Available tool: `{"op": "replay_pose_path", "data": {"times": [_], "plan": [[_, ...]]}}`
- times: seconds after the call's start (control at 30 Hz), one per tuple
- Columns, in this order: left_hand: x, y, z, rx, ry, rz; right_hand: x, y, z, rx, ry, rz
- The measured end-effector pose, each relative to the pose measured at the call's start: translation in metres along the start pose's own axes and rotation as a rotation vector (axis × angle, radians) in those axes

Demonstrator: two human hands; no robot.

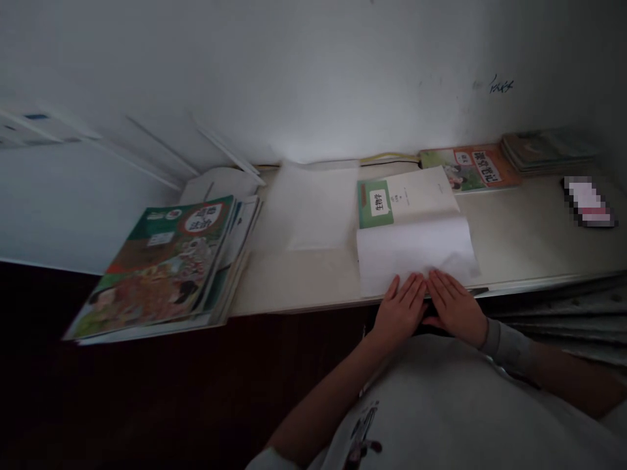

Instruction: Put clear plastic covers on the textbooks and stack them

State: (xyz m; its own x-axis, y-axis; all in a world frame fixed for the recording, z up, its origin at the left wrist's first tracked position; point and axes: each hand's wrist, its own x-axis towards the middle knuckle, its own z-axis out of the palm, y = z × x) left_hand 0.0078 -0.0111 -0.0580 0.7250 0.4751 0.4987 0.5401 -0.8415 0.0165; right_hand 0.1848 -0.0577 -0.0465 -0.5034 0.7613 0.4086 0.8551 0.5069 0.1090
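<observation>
A textbook (424, 192) lies open in front of me, with a green title block on its upper page. White paper (414, 251) covers its lower part; I cannot tell whether it is a loose sheet or part of the book. My left hand (400, 307) rests with outstretched fingers on the paper's near edge. Beside it, my right hand (455, 307) lies flat on the same edge, its fingertips close to the left hand's. Both thumbs are partly visible, and neither hand grips anything. To the left of the book, a pale sheet (321, 205) is spread on the table.
A tall stack of books (166, 267) stands at the table's left end, overhanging the front edge. Another book (473, 168) and a book pile (551, 150) lie along the wall. A phone (588, 201) is at the right. A yellow cable (389, 156) runs behind.
</observation>
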Motion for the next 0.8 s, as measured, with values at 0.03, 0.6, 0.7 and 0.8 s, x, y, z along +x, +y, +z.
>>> {"op": "replay_pose_path", "data": {"times": [0.03,0.6,0.7,0.8], "plan": [[-0.001,-0.001,0.000,-0.013,-0.001,-0.008,-0.006,0.006,0.001,-0.001,-0.016,0.000],[-0.059,-0.073,-0.059,0.081,-0.025,0.043,-0.062,0.085,-0.030,-0.085,0.008,-0.035],[-0.064,-0.068,-0.062,0.051,0.036,0.075,-0.072,0.087,-0.032,-0.018,0.025,-0.060],[-0.066,-0.067,-0.069,-0.031,0.094,0.051,-0.073,0.089,-0.043,0.129,0.042,-0.015]]}}
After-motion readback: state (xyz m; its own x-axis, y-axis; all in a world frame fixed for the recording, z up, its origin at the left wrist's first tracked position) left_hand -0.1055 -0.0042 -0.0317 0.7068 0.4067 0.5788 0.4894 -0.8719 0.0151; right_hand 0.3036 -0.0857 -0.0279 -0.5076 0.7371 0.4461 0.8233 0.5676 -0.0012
